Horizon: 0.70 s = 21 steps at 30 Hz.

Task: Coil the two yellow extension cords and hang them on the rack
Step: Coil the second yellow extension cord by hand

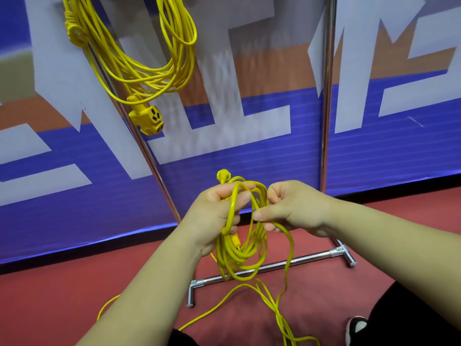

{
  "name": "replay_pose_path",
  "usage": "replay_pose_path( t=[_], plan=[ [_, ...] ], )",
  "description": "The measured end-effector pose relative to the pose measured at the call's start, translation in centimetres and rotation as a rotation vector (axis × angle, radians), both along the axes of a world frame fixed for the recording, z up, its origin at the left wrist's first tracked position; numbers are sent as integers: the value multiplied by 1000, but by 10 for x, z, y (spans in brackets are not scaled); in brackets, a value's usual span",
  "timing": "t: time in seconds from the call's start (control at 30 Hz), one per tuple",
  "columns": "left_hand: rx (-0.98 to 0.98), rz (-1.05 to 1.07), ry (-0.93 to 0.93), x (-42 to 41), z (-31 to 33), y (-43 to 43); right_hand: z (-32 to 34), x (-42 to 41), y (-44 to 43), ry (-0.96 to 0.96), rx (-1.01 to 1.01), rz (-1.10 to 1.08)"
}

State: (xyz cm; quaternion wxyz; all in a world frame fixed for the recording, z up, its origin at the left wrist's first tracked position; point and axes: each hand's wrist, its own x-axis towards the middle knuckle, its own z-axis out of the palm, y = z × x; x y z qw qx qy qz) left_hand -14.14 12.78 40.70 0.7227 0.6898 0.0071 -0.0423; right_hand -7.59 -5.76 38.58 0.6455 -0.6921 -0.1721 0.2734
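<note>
The cord (233, 208) hangs, apparently gripped, from left hand (214, 217).

Free: gap between left pole (157, 178) and right pole (325, 121) | Blocked: hung cord coil (149, 73) at upper left | Floor: loose cord (283, 325) trails near base bar (299, 259)

The hung cord (149, 78) and rack (327, 96) run off the top edge.

Banner (374, 158) lettering cropped, illegible
</note>
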Motion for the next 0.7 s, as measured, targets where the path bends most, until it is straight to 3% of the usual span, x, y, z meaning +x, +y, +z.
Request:
replay_pose_path(
  t=[0.13,0.27,0.47,0.7],
  plan=[
    [-52,107,-79,3,6,2,1,-1,1,-10,131,91],
    [-317,300,-152,17,20,20,1,0,-2,-55,220,158],
    [-570,450,-178,34,30,62,-1,3,-14,-53,120,192],
    [-694,533,-200,46,25,106,-22,14,-28,19,-53,275]
  ],
)
